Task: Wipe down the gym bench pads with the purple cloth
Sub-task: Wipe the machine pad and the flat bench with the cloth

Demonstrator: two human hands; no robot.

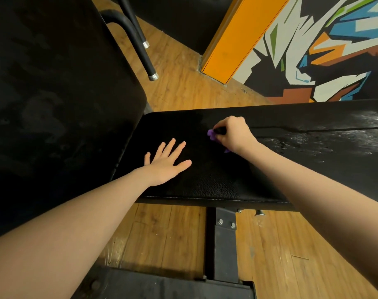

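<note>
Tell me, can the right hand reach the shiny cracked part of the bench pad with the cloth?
Probably yes. The right hand grips the purple cloth on the bench pad, and nothing lies between it and the cracked part.

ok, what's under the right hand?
The purple cloth, bunched in the right hand on the flat bench pad. Only its edges show; the rest is covered by the fist.

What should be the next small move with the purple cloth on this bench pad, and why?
Probably sweep the right hand with the bunched purple cloth toward the left hand. The cloth sits mid-pad on the flat bench pad, the patch between the hands looks matte, and the left hand lies flat, bracing.
</note>
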